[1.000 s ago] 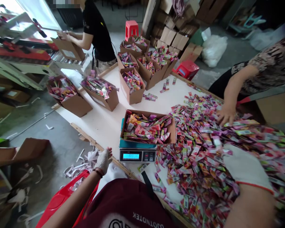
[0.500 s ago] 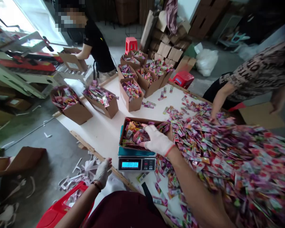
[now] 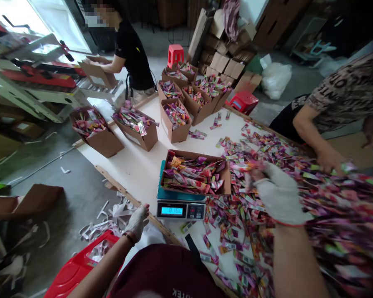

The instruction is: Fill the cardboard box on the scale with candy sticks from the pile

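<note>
Evidently the step in hand is filling a cardboard box [image 3: 226, 179] by weight: it sits on the teal plate of a scale [image 3: 180, 210], near the middle of the worktop [image 3: 136, 171], loaded with packets close to its rim. The gloved right hand [image 3: 279, 194] is just right of the box, over the heap [image 3: 233, 225], its fingers bent and seemingly pinching a few packets [image 3: 251, 166], though blur hides how many. The left hand [image 3: 137, 223] holds nothing, fingers loosely spread near the worktop's edge. Carrying packets from here to the box would, I judge, call for a light grip, a slight lift over the rim and an eye on the lit digits, which are hard to read.

The packets are narrow, flat and glossy, likely slippery plastic film, printed pink, purple and green. The box is matt brown and straight-sided; the glove looks like soft, pale knit with an orange hem.
</note>
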A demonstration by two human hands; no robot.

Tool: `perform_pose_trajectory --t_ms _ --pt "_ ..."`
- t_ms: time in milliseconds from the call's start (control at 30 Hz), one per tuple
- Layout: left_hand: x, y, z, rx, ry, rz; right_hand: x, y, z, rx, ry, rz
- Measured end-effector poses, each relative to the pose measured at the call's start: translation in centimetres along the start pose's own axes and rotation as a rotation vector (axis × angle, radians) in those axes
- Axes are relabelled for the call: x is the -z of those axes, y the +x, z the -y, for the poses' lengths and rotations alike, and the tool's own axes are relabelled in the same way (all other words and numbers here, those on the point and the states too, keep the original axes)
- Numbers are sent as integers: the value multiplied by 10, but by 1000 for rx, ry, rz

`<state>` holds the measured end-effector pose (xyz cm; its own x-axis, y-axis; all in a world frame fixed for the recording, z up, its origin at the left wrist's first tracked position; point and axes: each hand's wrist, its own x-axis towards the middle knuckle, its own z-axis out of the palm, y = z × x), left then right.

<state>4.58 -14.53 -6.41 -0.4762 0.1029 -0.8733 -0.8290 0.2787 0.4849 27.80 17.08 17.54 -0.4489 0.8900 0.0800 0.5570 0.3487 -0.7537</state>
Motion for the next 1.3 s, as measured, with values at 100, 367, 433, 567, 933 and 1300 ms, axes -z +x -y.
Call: perform_pose_trajectory --t_ms 100,367,433,567,933,1300 --pt "-3 2 -2 -14 6 15 50 -14 -22 -7 -624 -28" --pt "-5 -1 1 -20 50 36 -7 -25 -4 124 -336 221" --pt "-7 -2 1 -28 50 43 -47 -17 11 211 -315 372" --pt "-3 -3 4 -33 28 26 -110 7 24 201 -604 605" --pt "8 0 15 2 -2 -24 -36 -2 13 82 -181 477" --pt "-2 9 3 -43 46 34 47 -41 -33 -228 -401 -76"
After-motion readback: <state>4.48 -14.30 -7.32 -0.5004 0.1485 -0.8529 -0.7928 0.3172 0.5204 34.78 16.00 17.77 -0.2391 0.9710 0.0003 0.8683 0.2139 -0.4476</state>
